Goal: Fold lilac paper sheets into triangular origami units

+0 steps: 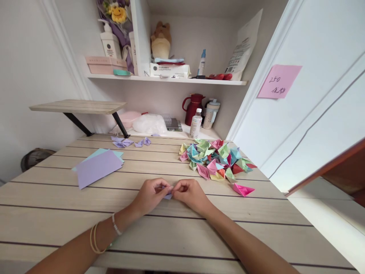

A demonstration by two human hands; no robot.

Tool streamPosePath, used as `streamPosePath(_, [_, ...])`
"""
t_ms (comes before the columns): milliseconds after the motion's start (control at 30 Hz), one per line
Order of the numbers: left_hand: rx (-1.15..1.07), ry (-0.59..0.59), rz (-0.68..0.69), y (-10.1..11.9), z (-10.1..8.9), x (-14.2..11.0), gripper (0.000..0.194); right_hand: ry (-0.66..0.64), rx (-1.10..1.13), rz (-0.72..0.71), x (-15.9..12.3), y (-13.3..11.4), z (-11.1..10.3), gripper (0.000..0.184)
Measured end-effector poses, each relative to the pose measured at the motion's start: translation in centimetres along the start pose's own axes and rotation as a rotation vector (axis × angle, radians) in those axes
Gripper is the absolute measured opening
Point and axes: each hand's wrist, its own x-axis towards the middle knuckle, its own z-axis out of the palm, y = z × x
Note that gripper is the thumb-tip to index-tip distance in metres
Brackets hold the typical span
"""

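While the left hand (152,196) and right hand (189,194) are held close together over the table (176,238), a small purple paper (168,196) is pinched between them, the thumb and forefinger of each closed on it with hardly any gap, though its folds are mostly hidden by the fingers. To the left, sheets (98,170) are stacked, with purple pieces (128,142) scattered behind, while colored boats (203,146) are heaped to the right and a pink boat (243,190) is set just in front.
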Motion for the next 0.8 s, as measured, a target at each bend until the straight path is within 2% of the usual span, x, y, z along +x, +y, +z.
streamPosePath(367, [-0.295,0.093,-0.146,-0.3,0.1,0.5,0.019,-0.008,0.087,-0.026,-0.2,-0.5,0.7,0.007])
streamPosePath(533, [-0.438,0.138,-0.207,-0.4,0.2,0.7,0.021,0.094,-0.038,-0.083,-0.3,-0.6,1.1,0.008])
streamPosePath(667, [-0.523,0.090,-0.184,0.1,0.3,0.6,0.022,0.236,-0.222,-0.214,-0.5,-1.3,0.7,0.011])
streamPosePath(800, [-0.615,-0.023,-0.231,0.3,0.4,0.4,0.041,0.301,-0.315,-0.299,-0.7,-1.7,0.1,0.013])
